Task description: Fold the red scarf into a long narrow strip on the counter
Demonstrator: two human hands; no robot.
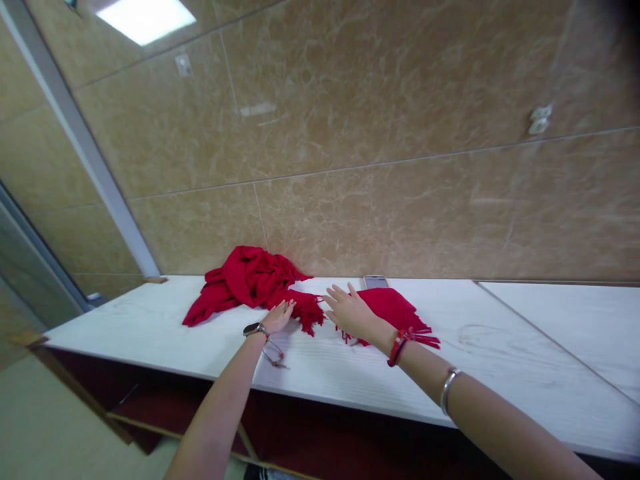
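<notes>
A crumpled red scarf (245, 280) lies in a heap on the left, against the wall, its fringe (311, 313) trailing to the right. My left hand (279, 317), wearing a watch and a beaded bracelet, is at the near side of that fringe with fingers stretched out. To the right, a flatter red piece of fringed cloth (393, 308) rests on the white top. Above its left part is my right hand (347, 311), fingers spread and nothing in them. Whether the two red pieces join is hidden by this hand.
The long white countertop (500, 360) runs along a tan tiled wall (400, 133). A phone (376, 282) lies at its back edge behind the flat cloth. Below are dark red shelves (165, 407). A seam crosses the top at right.
</notes>
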